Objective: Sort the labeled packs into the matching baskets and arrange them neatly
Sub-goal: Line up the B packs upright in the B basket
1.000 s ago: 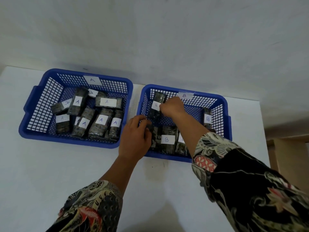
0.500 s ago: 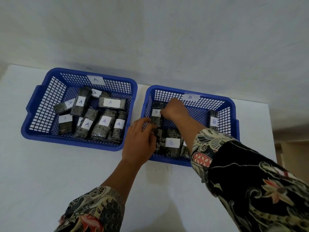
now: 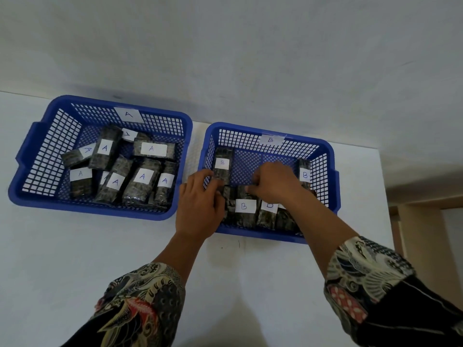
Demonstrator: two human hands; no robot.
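Since the earlier frame, the right hand (image 3: 273,182) has been drawn back from the far left pack to the near row inside the blue plastic mesh basket labelled B (image 3: 328,156), fingers curled on the dark B-labelled packs (image 3: 245,209). The left hand (image 3: 200,204) is cupped against the row's left end; a firm grasp cannot be confirmed. Sorting is judged done, arranging in hand; squaring the row is called for next.

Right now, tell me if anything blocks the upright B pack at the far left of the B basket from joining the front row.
Nothing stands loose between them. The upright B pack meets the left hand at its near end, and the right hand rests on the front row. Only the hands occupy that space.
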